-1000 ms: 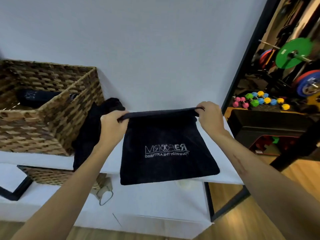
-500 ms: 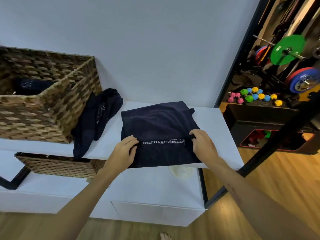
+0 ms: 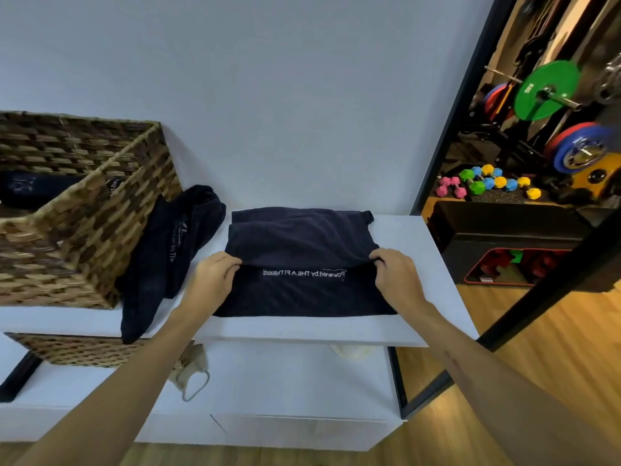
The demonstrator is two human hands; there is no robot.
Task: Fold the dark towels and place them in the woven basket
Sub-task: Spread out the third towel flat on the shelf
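Observation:
A dark towel (image 3: 302, 237) with white lettering lies folded on the white shelf top (image 3: 420, 297). My left hand (image 3: 211, 277) pinches the fold's left end and my right hand (image 3: 396, 274) pinches its right end. The upper layer lies doubled over the far half; the lettered lower layer shows nearer me. A second dark towel (image 3: 168, 250) lies crumpled beside it, leaning on the woven basket (image 3: 100, 237) and hanging over the shelf edge. Inside the basket a folded dark towel (image 3: 30, 190) is partly visible.
A second woven basket (image 3: 74, 349) sits on the lower shelf, with a beige face mask (image 3: 191, 375) near it. To the right, a black frame post (image 3: 551, 274) and a gym area with coloured dumbbells (image 3: 487, 183) and weight plates (image 3: 544, 92).
The towel, held up stretched between both hands, came down onto the shelf. Both hands then pulled its top edge toward me, folding it over, and now sit a little farther in.

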